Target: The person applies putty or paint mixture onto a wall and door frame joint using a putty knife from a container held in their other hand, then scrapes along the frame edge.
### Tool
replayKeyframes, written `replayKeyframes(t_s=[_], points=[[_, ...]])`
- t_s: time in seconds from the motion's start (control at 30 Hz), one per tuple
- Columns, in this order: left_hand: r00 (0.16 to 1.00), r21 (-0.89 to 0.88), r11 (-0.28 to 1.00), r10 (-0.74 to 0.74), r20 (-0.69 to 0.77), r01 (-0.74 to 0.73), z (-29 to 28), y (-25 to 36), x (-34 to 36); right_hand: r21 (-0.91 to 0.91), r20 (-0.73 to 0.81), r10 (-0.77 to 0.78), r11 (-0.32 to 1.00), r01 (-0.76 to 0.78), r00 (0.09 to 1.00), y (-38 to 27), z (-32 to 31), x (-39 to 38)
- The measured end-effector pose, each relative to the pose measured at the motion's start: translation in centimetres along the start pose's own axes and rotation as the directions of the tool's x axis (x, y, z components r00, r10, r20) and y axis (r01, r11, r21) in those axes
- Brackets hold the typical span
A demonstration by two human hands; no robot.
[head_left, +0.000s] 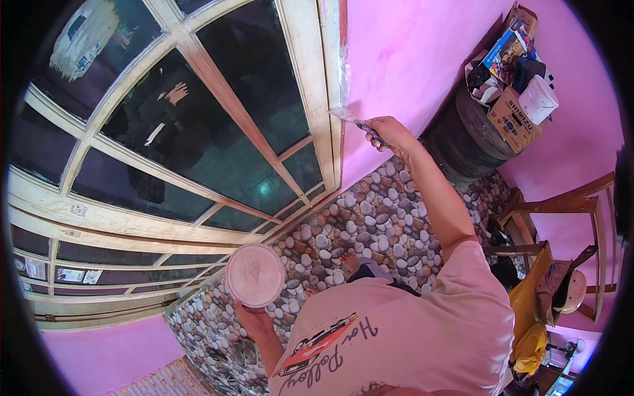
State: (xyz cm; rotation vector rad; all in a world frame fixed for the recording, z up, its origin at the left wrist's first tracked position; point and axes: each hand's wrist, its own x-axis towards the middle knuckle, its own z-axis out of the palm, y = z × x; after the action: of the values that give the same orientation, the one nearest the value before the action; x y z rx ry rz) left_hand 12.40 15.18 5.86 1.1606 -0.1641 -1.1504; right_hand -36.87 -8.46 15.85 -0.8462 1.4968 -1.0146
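Note:
My right hand (pixel 394 135) is closed round the dark handle of a putty knife (pixel 345 115), my arm stretched out ahead. Its pale blade meets the seam where the cream-coloured wooden window frame (pixel 321 86) borders the pink wall (pixel 403 59). Along that edge, whitish patches show above the blade. Down at the left, my left hand (pixel 254 321) holds up a round tub (pixel 255 276) from below. Its top is pale pink with a rough mark in the middle; whether that is a lid or a smooth filling, I cannot tell. Most fingers of that hand are hidden.
Dark glass panes (pixel 218 119) fill the frame on the left. Beyond my right arm a dark barrel (pixel 472 135) carries a cardboard box (pixel 514 122), a white bucket (pixel 538 99) and clutter. A wooden rack (pixel 561 204) stands at the right. Pebble-patterned flooring (pixel 356 218) lies below.

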Motion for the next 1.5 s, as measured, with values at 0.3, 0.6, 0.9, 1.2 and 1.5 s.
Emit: replayKeyframes(t_s=[0.3,0.6,0.9,1.2,1.5], points=[[1.0,0.006,1.0,-0.022,0.001,0.022,-0.3,-0.5,0.1,0.037,0.028,-0.091,0.995,0.09,0.995,-2.7,-0.1,-3.8],[0.999,0.015,1.0,-0.026,-0.042,0.027,-1.0,-1.3,0.3,-0.096,-0.037,-0.109,0.99,0.105,0.993,3.7,0.5,-4.2],[0.998,-0.001,0.999,-0.032,-0.051,0.032,-1.9,-1.5,0.6,-0.285,-0.099,-0.353,0.906,0.313,0.93,10.1,0.6,0.4],[0.997,0.006,0.999,-0.032,-0.076,0.032,-1.2,-1.3,0.0,-0.222,-0.137,-0.213,0.958,0.18,0.967,9.5,0.9,1.7],[0.997,-0.002,1.0,-0.028,-0.076,0.028,-1.0,-1.4,-0.3,-0.228,-0.148,-0.249,0.95,0.212,0.957,9.7,0.8,2.7]])
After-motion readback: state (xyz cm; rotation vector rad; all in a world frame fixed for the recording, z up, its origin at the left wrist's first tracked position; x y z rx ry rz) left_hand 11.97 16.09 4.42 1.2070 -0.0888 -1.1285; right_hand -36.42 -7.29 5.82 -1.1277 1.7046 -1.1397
